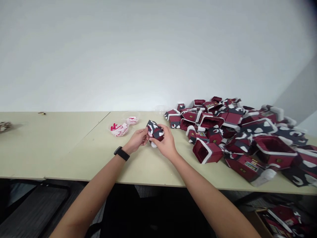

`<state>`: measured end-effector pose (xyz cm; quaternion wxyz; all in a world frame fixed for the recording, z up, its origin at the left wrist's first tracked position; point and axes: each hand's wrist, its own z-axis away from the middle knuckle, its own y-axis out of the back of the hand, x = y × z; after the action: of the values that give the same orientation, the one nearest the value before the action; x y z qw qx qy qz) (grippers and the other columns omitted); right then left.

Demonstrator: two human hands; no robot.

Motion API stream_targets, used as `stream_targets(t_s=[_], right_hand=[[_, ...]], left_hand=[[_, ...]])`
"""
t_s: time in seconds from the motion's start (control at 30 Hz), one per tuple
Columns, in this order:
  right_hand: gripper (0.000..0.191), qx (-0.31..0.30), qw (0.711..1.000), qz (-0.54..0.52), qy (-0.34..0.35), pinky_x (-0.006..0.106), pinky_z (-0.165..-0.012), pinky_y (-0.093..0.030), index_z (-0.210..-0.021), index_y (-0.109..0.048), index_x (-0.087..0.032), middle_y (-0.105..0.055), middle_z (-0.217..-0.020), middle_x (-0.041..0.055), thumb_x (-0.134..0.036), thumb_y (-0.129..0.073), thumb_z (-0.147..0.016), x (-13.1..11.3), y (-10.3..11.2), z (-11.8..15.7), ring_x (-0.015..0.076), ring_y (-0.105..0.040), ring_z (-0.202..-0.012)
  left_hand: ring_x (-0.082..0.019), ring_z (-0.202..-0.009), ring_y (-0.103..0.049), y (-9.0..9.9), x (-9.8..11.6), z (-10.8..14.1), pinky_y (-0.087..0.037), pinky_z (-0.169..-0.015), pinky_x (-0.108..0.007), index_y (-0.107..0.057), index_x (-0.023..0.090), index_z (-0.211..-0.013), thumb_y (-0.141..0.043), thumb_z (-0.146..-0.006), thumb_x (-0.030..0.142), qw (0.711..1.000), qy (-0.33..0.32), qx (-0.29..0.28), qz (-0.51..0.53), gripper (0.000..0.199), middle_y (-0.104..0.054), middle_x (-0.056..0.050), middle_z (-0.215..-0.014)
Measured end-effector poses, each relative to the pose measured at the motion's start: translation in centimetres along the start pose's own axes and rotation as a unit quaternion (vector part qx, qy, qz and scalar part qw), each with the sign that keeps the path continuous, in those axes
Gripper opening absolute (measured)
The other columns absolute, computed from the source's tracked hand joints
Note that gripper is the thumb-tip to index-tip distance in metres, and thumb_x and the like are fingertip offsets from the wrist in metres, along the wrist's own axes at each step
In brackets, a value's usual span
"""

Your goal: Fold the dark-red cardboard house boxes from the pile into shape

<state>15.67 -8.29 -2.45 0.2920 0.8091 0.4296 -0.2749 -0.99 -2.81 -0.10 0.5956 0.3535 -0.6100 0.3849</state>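
Note:
A small dark red and grey house-shaped piece with white patches is held above the table between both hands. My right hand grips its right side, thumb across the front. At its left edge, my left hand has its fingers pinched near a small red-and-white striped bit; whether they hold that bit or the house is too small to tell. Two clear bowls stand to the left: the nearer bowl and the farther bowl contain red-and-white striped pieces.
Many dark red houses with white trim lie heaped on the table at the right. Below the table at the lower right, a cardboard box holds more. A chair stands at the lower left. A pale wall rises behind.

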Motion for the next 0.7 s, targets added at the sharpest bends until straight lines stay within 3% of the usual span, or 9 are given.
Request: stream_targets(t_s=[0.33, 0.5, 0.7], right_hand=[[0.065, -0.035, 0.996, -0.062, -0.059, 0.044, -0.095, -0.059, -0.133, -0.058, -0.022, -0.064, -0.133, 0.0139, -0.033, -0.083, -0.074, 0.4, -0.2, 0.0, 0.0286, -0.065, -0.115], [0.063, -0.044, 0.99, -0.086, -0.1, 0.044, -0.089, -0.06, -0.133, -0.059, -0.022, -0.067, -0.133, 0.0132, -0.038, -0.081, -0.076, 0.7, -0.3, -0.1, 0.029, -0.067, -0.114], [0.065, -0.055, 0.989, -0.078, -0.117, 0.047, -0.094, -0.06, -0.136, -0.057, -0.023, -0.064, -0.14, 0.0142, -0.042, -0.079, -0.078, 1.1, -0.4, 0.2, 0.0304, -0.065, -0.12]], left_hand=[[-0.006, -0.042, -0.042, 1.0, -0.6, -0.8, -0.023, -0.042, -0.021, -0.051, 0.018, -0.075, -0.071, -0.087, 0.054, 0.999, -0.027, -0.004, 0.045, 0.043, -0.048, 0.005, -0.059], [-0.005, -0.042, -0.04, 0.9, -0.8, -0.8, -0.024, -0.044, -0.022, -0.048, 0.018, -0.07, -0.069, -0.088, 0.055, 0.999, -0.034, -0.002, 0.033, 0.047, -0.045, 0.006, -0.059], [-0.005, -0.043, -0.037, 0.6, -0.7, -0.6, -0.023, -0.045, -0.023, -0.046, 0.019, -0.068, -0.066, -0.091, 0.055, 0.998, -0.065, 0.02, 0.009, 0.048, -0.043, 0.006, -0.058]])
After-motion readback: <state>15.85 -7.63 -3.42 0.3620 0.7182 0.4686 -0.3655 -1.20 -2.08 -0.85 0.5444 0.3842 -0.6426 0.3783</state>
